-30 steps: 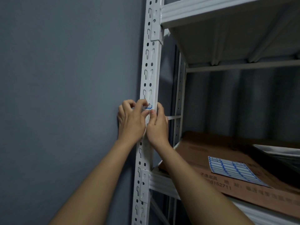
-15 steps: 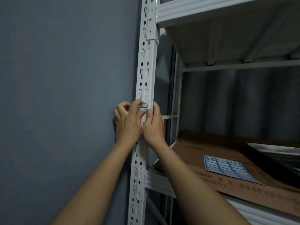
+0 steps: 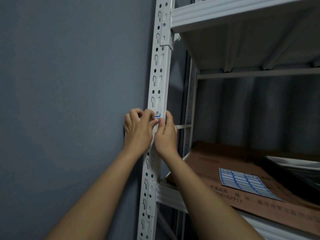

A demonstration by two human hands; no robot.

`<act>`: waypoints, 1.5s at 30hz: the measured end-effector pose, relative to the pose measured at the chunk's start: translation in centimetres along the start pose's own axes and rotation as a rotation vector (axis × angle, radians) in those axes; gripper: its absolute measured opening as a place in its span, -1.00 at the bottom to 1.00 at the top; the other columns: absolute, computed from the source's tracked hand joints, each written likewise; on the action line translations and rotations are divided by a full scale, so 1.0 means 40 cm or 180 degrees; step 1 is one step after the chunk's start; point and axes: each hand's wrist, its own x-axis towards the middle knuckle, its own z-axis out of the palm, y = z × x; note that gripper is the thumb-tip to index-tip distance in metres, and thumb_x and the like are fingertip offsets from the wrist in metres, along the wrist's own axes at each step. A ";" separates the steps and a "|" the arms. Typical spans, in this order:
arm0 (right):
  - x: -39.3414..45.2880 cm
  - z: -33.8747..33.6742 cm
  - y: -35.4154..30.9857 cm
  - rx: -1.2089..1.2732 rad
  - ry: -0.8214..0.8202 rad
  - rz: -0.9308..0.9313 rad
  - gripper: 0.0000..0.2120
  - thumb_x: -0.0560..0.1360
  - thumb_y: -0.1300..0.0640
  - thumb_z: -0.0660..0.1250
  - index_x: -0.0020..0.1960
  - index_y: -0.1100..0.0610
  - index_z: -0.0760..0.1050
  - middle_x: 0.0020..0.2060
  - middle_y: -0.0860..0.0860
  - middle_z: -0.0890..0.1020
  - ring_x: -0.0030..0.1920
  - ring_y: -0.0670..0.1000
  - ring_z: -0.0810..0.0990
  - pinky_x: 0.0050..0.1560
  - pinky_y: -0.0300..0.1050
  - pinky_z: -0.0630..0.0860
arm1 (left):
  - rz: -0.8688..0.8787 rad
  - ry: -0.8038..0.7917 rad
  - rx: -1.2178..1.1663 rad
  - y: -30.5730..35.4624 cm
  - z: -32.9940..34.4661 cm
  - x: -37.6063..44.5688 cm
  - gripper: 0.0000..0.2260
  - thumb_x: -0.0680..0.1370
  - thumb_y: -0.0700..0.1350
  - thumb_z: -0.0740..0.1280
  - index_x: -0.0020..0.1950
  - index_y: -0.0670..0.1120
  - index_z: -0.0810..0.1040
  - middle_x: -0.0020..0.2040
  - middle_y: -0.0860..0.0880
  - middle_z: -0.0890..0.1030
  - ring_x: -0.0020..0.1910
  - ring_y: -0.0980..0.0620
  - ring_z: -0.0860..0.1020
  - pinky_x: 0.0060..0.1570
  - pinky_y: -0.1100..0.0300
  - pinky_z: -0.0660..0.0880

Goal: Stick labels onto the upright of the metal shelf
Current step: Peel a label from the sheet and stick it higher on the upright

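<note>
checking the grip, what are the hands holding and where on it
Both the left hand and right hand pinch a small blue-edged label by its lower part against the upright.

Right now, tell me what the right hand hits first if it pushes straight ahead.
The right hand already has fingertips at the label on the white upright; pushing on likely meets that post's face at once.

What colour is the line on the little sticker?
Blue, on a white label pressed to the upright; the head view shows it.
</note>
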 end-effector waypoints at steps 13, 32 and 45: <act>0.012 -0.003 0.017 -0.0034 -0.0089 0.0033 -0.57 0.65 0.02 0.02 0.49 0.12 0.21 0.37 0.12 0.44 0.36 0.15 0.38 0.34 0.15 0.35 | 0.0134 0.0021 0.0150 0.000 0.008 -0.009 -0.84 0.59 -0.03 0.24 0.14 -0.01 0.49 0.11 -0.08 0.33 0.10 -0.06 0.27 0.05 0.14 0.24; 0.015 -0.009 0.026 0.0035 -0.0245 0.0059 -0.58 0.64 -0.02 0.01 0.47 0.05 0.20 0.33 0.09 0.45 0.33 0.11 0.40 0.31 0.16 0.38 | -0.0038 0.0159 -0.0136 0.007 0.009 -0.011 -0.78 0.56 -0.04 0.28 0.20 0.02 0.50 0.10 -0.08 0.32 0.11 -0.08 0.29 0.11 0.14 0.23; 0.015 -0.010 0.023 -0.0008 -0.0382 0.0147 -0.46 0.50 -0.21 -0.04 0.43 -0.08 0.18 0.29 0.05 0.49 0.26 0.22 0.47 0.24 0.26 0.43 | -0.0039 0.0223 -0.0041 0.013 0.002 -0.016 -0.76 0.56 -0.04 0.29 0.22 0.05 0.50 0.13 -0.11 0.34 0.10 -0.09 0.30 0.08 0.17 0.18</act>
